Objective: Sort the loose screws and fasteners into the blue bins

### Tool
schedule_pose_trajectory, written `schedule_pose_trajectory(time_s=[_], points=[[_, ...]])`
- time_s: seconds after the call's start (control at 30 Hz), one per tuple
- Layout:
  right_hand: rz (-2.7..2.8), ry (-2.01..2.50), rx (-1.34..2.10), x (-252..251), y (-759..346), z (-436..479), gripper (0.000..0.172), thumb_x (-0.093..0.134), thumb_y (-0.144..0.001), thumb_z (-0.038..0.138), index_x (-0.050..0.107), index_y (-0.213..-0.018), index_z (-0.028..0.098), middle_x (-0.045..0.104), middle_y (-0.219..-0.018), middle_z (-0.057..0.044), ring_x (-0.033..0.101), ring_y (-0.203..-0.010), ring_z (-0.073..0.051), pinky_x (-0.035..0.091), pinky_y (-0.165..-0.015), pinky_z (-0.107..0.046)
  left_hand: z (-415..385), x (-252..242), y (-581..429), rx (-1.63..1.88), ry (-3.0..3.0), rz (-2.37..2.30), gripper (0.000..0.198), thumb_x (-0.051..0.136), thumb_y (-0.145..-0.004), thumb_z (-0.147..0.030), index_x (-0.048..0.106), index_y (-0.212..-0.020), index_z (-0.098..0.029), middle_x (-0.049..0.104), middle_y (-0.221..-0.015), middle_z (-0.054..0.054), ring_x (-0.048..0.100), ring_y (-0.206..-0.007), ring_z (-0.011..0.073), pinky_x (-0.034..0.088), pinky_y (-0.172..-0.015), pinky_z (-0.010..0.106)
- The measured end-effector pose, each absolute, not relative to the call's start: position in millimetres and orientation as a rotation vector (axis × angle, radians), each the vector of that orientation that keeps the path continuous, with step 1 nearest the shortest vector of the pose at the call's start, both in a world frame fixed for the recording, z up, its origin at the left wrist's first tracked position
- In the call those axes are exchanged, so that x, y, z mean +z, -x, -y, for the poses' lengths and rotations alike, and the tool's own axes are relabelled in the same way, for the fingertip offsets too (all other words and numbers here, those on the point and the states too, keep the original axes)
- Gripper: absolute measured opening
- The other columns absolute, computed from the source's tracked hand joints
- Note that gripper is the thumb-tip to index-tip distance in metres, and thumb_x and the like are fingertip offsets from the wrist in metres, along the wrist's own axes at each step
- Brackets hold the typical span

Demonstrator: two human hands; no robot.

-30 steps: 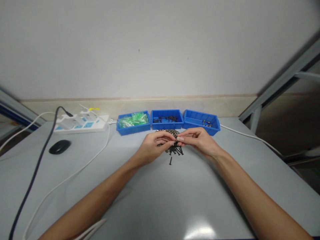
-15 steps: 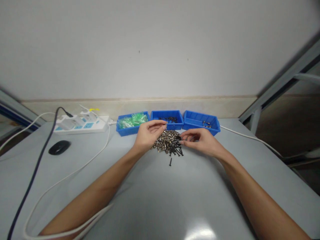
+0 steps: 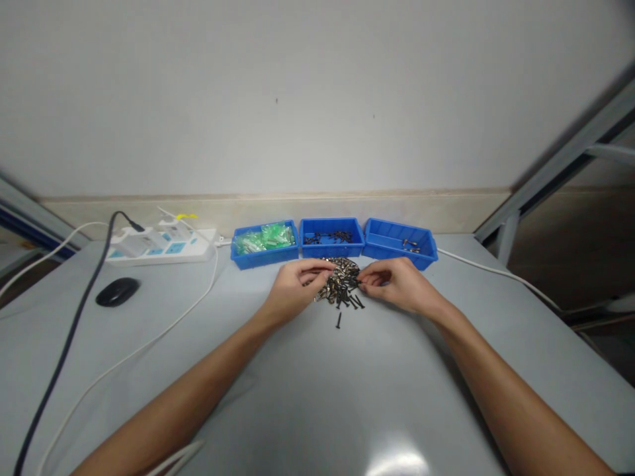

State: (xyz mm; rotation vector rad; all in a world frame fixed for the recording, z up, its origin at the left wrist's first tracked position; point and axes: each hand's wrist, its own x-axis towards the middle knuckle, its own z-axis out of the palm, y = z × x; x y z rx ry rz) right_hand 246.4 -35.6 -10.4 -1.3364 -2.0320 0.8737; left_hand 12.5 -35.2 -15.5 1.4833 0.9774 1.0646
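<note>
fingers (image 3: 317, 264) bent, tips narrowly apart — can't say if holding | left hand (image 3: 292, 291), right hand (image 3: 401, 285): either side of screw pile (image 3: 342, 283) | 3 blue bins (image 3: 331, 250): behind

Item one: I log a loose heap of small metal hardware (image 3: 341, 283), silvery pieces (image 3: 343, 269) and dark screws (image 3: 356, 301) jumbled together, just in front of the middle blue bin (image 3: 331, 250). The dark screws show mostly on the side away from that bin. Item two: I log a lone dark screw (image 3: 338, 320), lying flat, farther out from the bin, head pointing away from it.
</note>
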Motion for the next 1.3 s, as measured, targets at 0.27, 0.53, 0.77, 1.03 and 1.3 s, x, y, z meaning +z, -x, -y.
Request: schedule_pose_trajectory(time_s=[0.27,0.53,0.77,1.03,1.3], points=[[1.927,1.262,0.936,-10.6,-244.5,35.5,0.022,0.068,-0.074,0.018,0.077,-0.094,0.016,0.077,-0.083,-0.008,0.07,-0.071,-0.02,0.057,-0.07,-0.032,43.5,-15.1,-11.1,1.063,-1.614,-0.956,0.019,0.064,-0.083,-0.022,0.073,-0.096,-0.011,0.075,-0.103,0.012,0.072,-0.094,0.0204,0.06,-0.088,0.034],[1.697,1.104,1.181,0.9,-240.0,38.6,0.026,0.078,-0.074,0.037,0.076,-0.09,0.016,0.077,-0.09,-0.01,0.072,-0.085,-0.023,0.057,-0.081,-0.037,43.7,-18.5,-9.4,1.034,-1.628,-0.928,0.021,0.064,-0.085,-0.023,0.072,-0.101,-0.012,0.074,-0.104,0.011,0.072,-0.093,0.0188,0.059,-0.088,0.032],[1.532,1.088,1.343,4.0,-232.2,42.2,0.031,0.086,-0.066,0.039,0.074,-0.084,0.018,0.077,-0.076,-0.008,0.074,-0.074,-0.022,0.058,-0.074,-0.034,44.6,-17.2,-16.9,1.024,-1.548,-0.861,0.029,0.073,-0.081,-0.029,0.068,-0.106,-0.014,0.075,-0.099,0.009,0.072,-0.093,0.0191,0.059,-0.086,0.031],[1.552,1.142,1.364,4.9,-228.9,44.6,0.025,0.084,-0.064,0.032,0.076,-0.082,0.016,0.075,-0.068,-0.006,0.071,-0.063,-0.019,0.055,-0.061,-0.029,46.5,-13.3,-17.9,1.053,-1.544,-0.859,0.033,0.073,-0.082,-0.03,0.065,-0.11,-0.014,0.076,-0.091,0.007,0.073,-0.085,0.0181,0.06,-0.079,0.028],[1.694,1.172,1.361,3.0,-226.1,47.5,0.016,0.074,-0.068,0.019,0.076,-0.083,0.016,0.072,-0.064,-0.003,0.068,-0.059,-0.016,0.053,-0.058,-0.026,46.4,-7.9,-14.2,0.952,-1.701,-0.86,0.018,0.071,-0.082,-0.028,0.076,-0.093,-0.014,0.077,-0.095,0.009,0.073,-0.088,0.0201,0.061,-0.084,0.033]])
